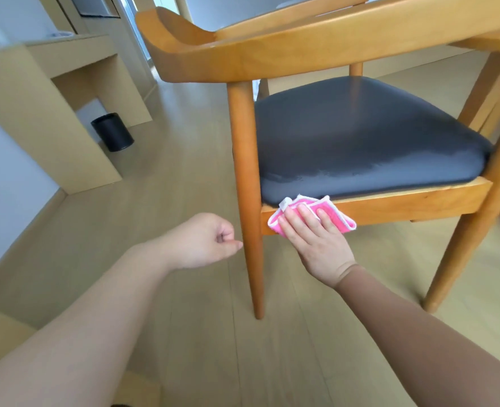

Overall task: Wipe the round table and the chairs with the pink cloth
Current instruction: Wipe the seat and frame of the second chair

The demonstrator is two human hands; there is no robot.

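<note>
I am on the chair step: my right hand (316, 239) presses the pink cloth (325, 212) with flat fingers on the seat rail of the chair (390, 201), my left hand (204, 242) hangs loosely curled and empty at 9 o'clock of it, and next I should slide toward 3 o'clock along the rail.

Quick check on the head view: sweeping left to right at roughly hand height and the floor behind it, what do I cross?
black bin → left hand → front chair leg → pink cloth under the right hand → far chair leg
</note>
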